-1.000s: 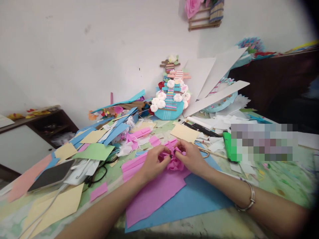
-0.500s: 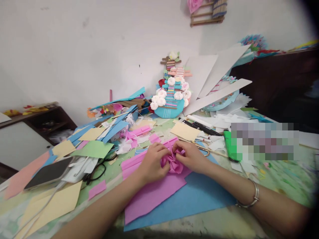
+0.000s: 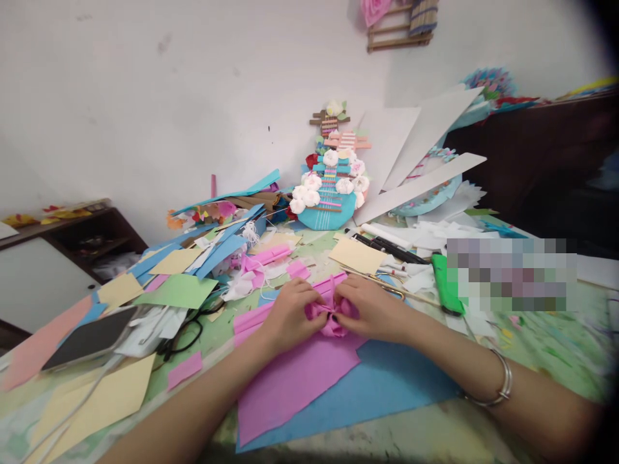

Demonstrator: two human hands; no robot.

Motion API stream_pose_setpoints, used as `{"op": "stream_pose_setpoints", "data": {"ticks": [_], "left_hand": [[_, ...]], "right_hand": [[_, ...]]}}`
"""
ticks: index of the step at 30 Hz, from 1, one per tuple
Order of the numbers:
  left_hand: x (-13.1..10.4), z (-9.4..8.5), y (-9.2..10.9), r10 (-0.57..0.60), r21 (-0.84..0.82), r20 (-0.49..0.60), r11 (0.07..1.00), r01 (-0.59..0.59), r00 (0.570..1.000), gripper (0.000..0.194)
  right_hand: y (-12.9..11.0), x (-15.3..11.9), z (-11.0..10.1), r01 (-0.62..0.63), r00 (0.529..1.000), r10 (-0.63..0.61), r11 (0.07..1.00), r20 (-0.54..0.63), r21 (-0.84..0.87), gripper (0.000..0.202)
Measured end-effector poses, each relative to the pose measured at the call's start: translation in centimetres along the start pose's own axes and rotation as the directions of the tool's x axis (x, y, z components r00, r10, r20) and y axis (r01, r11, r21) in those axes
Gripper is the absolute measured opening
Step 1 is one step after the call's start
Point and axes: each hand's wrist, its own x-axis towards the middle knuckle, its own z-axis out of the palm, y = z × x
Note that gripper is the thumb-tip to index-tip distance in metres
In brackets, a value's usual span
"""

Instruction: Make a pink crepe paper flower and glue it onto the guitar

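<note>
Pink bundle (image 3: pixel 334 330): long axis fore-aft, tail (image 3: pixel 332 287) pointing away.

The bunched pink crepe paper (image 3: pixel 334 327) is gathered into loose, rounded folds with a narrow strip standing at its top. It lies over the upper edge of a flat magenta crepe sheet (image 3: pixel 294 386), which has one ragged edge.

Pale scuffed wall (image 3: pixel 145 103); cabinet (image 3: pixel 53 277) at left; dark furniture, perhaps, at right (image 3: pixel 536 154)
</note>
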Motion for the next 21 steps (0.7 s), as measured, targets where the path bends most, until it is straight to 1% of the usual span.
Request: {"op": "stream_pose_setpoints", "data": {"ticks": [2,5,7,9,11,14,16,18,20,21], "left_hand": [[0.0,-0.1,-0.1,0.004,0.007,-0.015,1.0,-0.004,1.0,0.006],[-0.1,-0.2,0.0,0.019,-0.001,-0.034,1.0,-0.019,0.999,0.007],[-0.1,-0.3,0.2,0.022,-0.037,-0.023,0.999,-0.023,0.999,0.009],[-0.1,-0.5,0.5,0.001,-0.095,0.012,0.996,0.0,1.0,0.01],[0.0,-0.7,0.7,-0.046,-0.16,0.05,0.986,0.053,0.998,0.01],[0.3,-0.7,0.6,-0.157,-0.27,0.085,0.947,0.175,0.984,0.021],[0.4,-0.5,0.3,-0.256,-0.366,0.117,0.887,0.281,0.96,0.026],[0.5,-0.3,-0.2,-0.324,-0.44,0.157,0.823,0.359,0.933,0.028],[0.5,-0.2,-0.6,-0.352,-0.474,0.179,0.788,0.394,0.919,0.026],[0.5,-0.1,-0.8,-0.357,-0.489,0.186,0.774,0.402,0.915,0.022]], "right_hand": [[0.1,0.0,0.1,-0.001,1.0,0.001,1.0,0.008,0.011,0.005],[0.1,0.0,0.2,0.024,1.0,-0.024,1.0,0.014,-0.002,0.009],[0.1,0.1,0.2,0.037,0.999,-0.036,0.999,0.016,-0.03,0.008],[0.0,0.2,0.2,0.041,0.999,-0.04,0.997,0.015,-0.06,0.007],[-0.1,0.2,0.2,0.037,0.999,-0.037,0.995,0.009,-0.095,0.007],[-0.4,0.2,0.3,0.028,1.0,-0.029,0.988,-0.004,-0.155,0.008],[-0.5,0.2,0.5,0.031,0.999,-0.033,0.984,-0.008,-0.178,0.009],[-0.5,0.1,0.6,0.064,0.998,-0.067,0.981,-0.009,-0.181,0.01],[-0.4,0.1,0.6,0.104,0.994,-0.108,0.978,-0.014,-0.179,0.011],[-0.4,0.1,0.7,0.116,0.993,-0.121,0.978,-0.019,-0.174,0.011]]}}
